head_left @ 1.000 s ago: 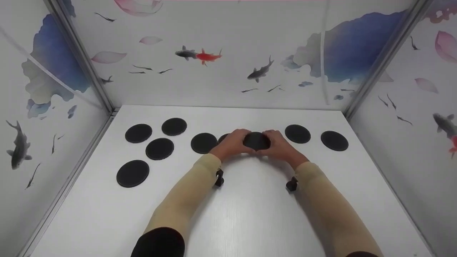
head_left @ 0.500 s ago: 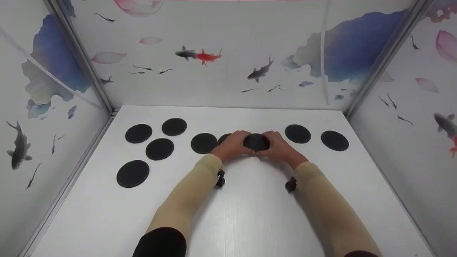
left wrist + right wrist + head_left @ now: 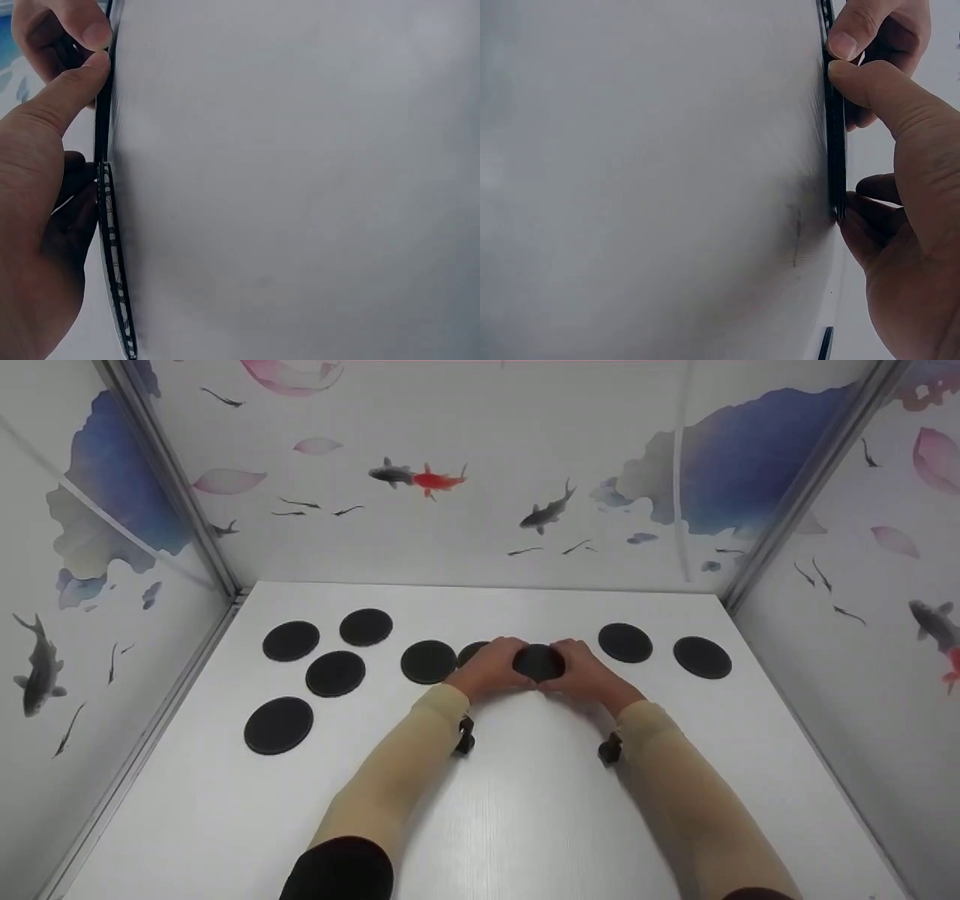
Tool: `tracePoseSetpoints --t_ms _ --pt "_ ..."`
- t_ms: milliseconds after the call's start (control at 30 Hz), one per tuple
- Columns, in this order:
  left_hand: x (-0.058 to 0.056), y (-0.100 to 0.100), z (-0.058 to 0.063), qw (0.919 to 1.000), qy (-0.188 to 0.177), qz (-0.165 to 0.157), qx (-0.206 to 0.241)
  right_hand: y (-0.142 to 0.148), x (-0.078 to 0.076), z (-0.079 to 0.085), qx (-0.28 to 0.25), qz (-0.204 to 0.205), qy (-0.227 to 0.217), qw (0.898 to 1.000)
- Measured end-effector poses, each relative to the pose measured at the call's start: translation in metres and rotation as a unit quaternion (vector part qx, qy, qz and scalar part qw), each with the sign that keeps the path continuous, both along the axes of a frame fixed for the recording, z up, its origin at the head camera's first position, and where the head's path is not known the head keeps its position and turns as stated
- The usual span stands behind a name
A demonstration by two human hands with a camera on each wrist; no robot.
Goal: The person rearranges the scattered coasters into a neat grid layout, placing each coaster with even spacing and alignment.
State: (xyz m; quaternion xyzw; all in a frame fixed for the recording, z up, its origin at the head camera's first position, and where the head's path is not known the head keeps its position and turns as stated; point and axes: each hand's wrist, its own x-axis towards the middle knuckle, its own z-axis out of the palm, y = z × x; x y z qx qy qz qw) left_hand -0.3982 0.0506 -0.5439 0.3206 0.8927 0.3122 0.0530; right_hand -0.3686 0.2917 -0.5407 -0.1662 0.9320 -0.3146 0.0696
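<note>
A thin, round black disc point(image 3: 538, 663) lies between my two hands toward the back of the white table. My left hand point(image 3: 491, 669) grips its left rim and my right hand point(image 3: 589, 671) its right rim, fingers curled around the sides. At the near edge both thumbs press close together, as the left wrist view shows with the left thumb point(image 3: 79, 82) and the right wrist view with the right thumb point(image 3: 862, 79). Behind my left hand, another black disc point(image 3: 470, 650) is partly hidden; in the left wrist view a disc edge point(image 3: 116, 262) bears pale marks.
Left of my hands lie several more black discs, the nearest-in-line one point(image 3: 428, 661) touching or almost touching the half-hidden disc. Two others, a black disc point(image 3: 625, 643) and a farther black disc point(image 3: 702, 657), lie to the right. Printed walls enclose the table point(image 3: 510, 810).
Both hands, still gripping the disc, have shifted slightly toward me. The other discs have stayed where they were.
</note>
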Motion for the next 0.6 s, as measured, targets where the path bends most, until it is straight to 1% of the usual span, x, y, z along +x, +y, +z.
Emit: tracePoseSetpoints --t_ms 133,233,433,600 --pt "0.0016 0.0008 0.0000 1.0000 0.003 -0.002 0.005 0.0007 -0.0011 -0.0008 0.011 0.003 -0.001 1.000" --pt "0.0010 0.0012 -0.0018 1.0000 -0.001 -0.005 0.008 0.0007 -0.0011 0.0006 0.019 0.005 -0.003 1.000" --pt "-0.0025 0.0005 -0.0060 0.9999 0.002 0.001 -0.012 0.0002 -0.0008 0.0033 0.022 0.000 -0.013 1.000" --pt "-0.0022 0.0005 -0.0060 0.9999 0.001 -0.005 -0.013 0.0010 -0.0013 0.0030 0.021 0.005 -0.011 1.000"
